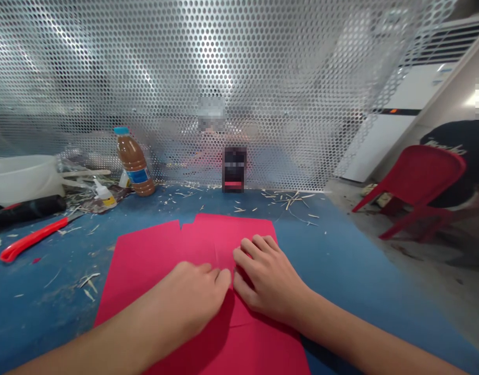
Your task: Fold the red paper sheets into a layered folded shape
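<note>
A red sheet of paper or card [153,260] lies on the blue tabletop, with a notch in its far edge and faint crease lines. My left hand [196,294] rests on the middle of the sheet, its fingers curled in; what they hold, if anything, is hidden. Just to its right, my right hand [266,278] lies on the sheet with bent fingers, its fingertips pressed on the red surface near the left hand. The underside of its grip cannot be made out.
A brown bottle [135,164], glue bottle [105,195], red-handled tool [36,238], black cylinder [28,211] and white tub [24,179] stand or lie left. A perforated metal screen [262,67] rises behind a dark box [234,169]. Right, a person sits on a red chair [427,172].
</note>
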Motion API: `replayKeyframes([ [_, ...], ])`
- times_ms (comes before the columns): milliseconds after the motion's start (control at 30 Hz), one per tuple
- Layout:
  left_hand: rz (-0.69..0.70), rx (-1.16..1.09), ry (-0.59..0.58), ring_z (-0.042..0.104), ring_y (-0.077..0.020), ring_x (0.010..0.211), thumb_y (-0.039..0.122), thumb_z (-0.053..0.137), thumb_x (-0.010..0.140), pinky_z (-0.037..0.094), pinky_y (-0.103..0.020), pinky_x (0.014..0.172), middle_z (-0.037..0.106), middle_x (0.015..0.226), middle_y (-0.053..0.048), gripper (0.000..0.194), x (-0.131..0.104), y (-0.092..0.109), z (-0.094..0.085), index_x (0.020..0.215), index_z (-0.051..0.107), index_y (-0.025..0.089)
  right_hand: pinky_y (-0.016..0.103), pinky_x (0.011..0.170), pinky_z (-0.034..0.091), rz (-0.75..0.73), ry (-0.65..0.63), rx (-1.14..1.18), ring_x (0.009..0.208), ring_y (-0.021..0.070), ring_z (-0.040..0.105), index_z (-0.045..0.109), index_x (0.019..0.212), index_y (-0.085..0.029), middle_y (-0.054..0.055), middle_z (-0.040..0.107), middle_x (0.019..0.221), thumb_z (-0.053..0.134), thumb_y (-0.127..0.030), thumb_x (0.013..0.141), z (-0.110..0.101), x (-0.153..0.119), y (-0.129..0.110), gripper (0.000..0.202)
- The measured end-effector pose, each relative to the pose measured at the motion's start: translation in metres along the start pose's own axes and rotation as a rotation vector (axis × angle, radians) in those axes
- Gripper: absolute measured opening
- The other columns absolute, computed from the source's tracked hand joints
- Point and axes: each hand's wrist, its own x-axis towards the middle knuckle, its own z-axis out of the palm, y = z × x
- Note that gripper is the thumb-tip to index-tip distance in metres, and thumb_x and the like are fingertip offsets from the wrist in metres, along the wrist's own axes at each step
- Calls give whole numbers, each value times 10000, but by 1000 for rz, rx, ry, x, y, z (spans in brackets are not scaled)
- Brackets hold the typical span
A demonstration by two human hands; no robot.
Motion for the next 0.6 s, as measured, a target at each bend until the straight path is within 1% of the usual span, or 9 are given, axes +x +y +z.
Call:
replayKeyframes([
  [133,69,-30,9,725,-275,674,13,580,858,430,-329,476,742,838,-72,214,-12,18,4,996,637,165,397,778,314,10,-3,10,824,234,462,601,845,-206,62,634,904,555,-227,897,0,1,0,73],
  [233,94,-57,-24,722,-278,654,14,602,844,409,-335,448,753,861,-67,252,-18,26,4,1045,640,161,404,784,328,15,-16,22,828,238,475,603,843,-205,66,642,911,561,-229,891,0,1,-2,68],
  [333,107,-70,-37,723,-279,676,48,644,855,435,-348,471,756,873,-62,215,-22,27,-2,1035,647,165,410,787,350,26,-37,37,840,246,500,606,844,-204,71,651,917,566,-239,902,-3,3,-3,78],
  [433,125,-111,-9,706,-259,687,124,612,936,500,-381,559,745,866,-29,81,-23,21,-13,927,639,199,403,810,399,39,-71,72,856,240,545,619,874,-204,66,666,920,535,-253,964,-11,6,4,133],
  [467,117,-127,15,698,-253,688,145,583,965,518,-394,597,737,855,-19,105,-23,18,-15,895,628,208,400,832,422,45,-84,88,884,239,568,633,918,-199,71,680,959,517,-265,993,-15,7,8,153],
  [533,64,-122,88,699,-259,729,154,538,990,542,-424,683,729,863,-20,136,-22,10,-18,899,623,211,417,920,457,60,-105,115,1030,263,607,655,1108,-173,115,696,1162,515,-327,1030,-22,9,17,222],
  [567,31,-110,118,705,-267,761,148,529,989,547,-437,722,733,879,-29,134,-21,6,-17,923,629,208,463,984,454,65,-123,125,1148,307,595,637,1239,-154,156,665,1305,560,-413,1016,-26,9,22,350],
  [600,-4,-99,136,713,-278,802,147,521,993,548,-451,762,740,906,-40,135,-19,1,-16,953,637,204,526,1028,442,70,-155,138,1239,363,568,597,1358,-135,196,618,1414,612,-507,981,-29,9,26,531],
])
